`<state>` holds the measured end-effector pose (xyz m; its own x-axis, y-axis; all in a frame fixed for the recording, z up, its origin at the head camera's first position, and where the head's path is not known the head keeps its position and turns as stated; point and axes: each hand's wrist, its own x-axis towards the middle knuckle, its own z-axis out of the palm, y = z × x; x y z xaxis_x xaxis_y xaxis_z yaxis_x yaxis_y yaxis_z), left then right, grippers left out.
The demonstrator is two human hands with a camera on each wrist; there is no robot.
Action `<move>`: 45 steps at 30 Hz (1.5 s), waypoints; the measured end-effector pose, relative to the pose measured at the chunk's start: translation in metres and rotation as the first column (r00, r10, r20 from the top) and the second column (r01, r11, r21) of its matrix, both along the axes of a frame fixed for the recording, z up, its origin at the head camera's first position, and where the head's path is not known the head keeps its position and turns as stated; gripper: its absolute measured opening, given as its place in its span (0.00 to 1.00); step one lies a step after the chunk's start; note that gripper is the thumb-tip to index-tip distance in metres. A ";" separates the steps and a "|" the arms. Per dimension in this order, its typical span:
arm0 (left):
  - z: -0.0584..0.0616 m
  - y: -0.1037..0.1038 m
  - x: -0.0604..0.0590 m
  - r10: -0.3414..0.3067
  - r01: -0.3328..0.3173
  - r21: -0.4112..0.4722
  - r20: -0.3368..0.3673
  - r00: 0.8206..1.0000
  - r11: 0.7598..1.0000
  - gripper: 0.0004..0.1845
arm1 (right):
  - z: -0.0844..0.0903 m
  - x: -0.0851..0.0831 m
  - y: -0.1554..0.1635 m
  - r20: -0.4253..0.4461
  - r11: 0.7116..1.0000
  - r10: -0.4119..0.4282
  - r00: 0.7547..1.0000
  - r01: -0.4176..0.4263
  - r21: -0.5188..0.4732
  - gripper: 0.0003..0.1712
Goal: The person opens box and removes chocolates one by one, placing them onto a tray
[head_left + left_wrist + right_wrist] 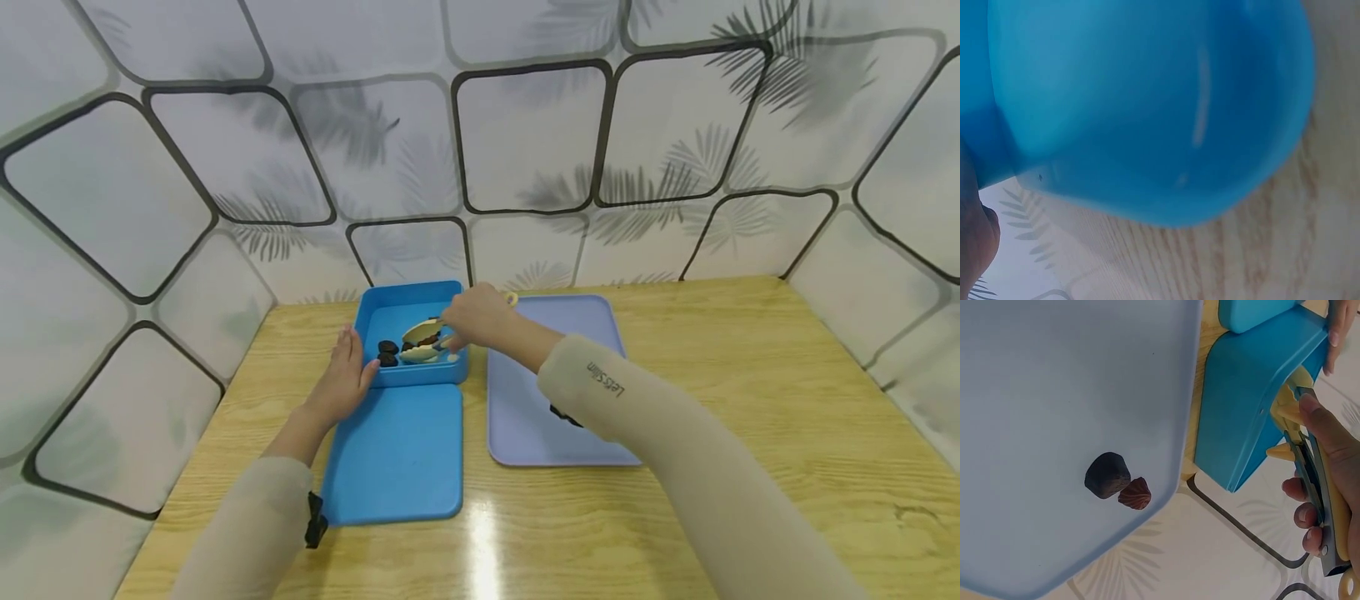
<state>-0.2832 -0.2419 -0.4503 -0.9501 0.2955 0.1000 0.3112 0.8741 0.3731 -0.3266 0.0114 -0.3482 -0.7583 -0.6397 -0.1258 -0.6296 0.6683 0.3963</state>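
Right hand (476, 321) grips tongs (1310, 481) inside blue box (408, 333) | left hand (347, 375) flat against box wall | lavender tray (525, 417) beside, dark stone (1107, 475) and shell (1134, 493) on it.

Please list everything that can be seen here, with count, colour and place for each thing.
blue box: one, bright blue, on the table's left part, open.
blue lid: one, bright blue, flat on the table in front of the box.
tray: one, pale lilac, right of the box.
dark pieces in the box: a few, dark brown, exact count unclear.
pieces on the tray: two, one dark, one reddish-brown, touching.
tongs: one pair, cream-yellow, reaching into the box.
table: one, light wood.
wall panels: white with black outlines and leaf print.
left hand: rests against the box's left side.
right hand: grips the tongs.
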 end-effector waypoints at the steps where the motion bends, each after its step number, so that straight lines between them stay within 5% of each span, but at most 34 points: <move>1: 0.000 0.000 0.000 -0.001 0.001 -0.001 0.004 1.000 1.000 0.38 | 0.000 0.000 0.001 0.001 1.000 -0.006 1.000 0.006 -0.006 0.31; 12: -0.004 0.001 0.000 0.004 -0.004 -0.004 -0.001 1.000 1.000 0.36 | -0.012 0.000 0.020 -0.021 0.995 -0.055 0.998 0.053 -0.081 0.34; 23: -0.007 -0.001 0.001 0.017 -0.017 -0.029 0.001 1.000 0.999 0.37 | -0.026 0.009 0.044 -0.254 0.948 0.095 0.962 -0.166 -0.272 0.28; 28: -0.004 0.001 0.001 0.021 -0.021 -0.020 -0.012 1.000 1.000 0.37 | -0.023 0.008 0.050 -0.217 0.962 0.044 0.975 -0.100 -0.253 0.30; 35: -0.003 0.003 0.001 0.020 -0.020 -0.019 0.016 1.000 1.000 0.37 | -0.021 0.003 0.042 -0.018 0.981 -0.048 0.999 0.044 -0.189 0.31; 45: -0.001 0.001 0.001 0.011 -0.011 -0.008 -0.001 1.000 1.000 0.37 | -0.016 -0.001 0.020 0.018 0.995 -0.024 1.000 0.025 -0.100 0.35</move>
<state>-0.2826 -0.2414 -0.4516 -0.9531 0.2860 0.0988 0.3021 0.8802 0.3661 -0.3281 0.0313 -0.3642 -0.7723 -0.6309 -0.0748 -0.6183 0.7194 0.3165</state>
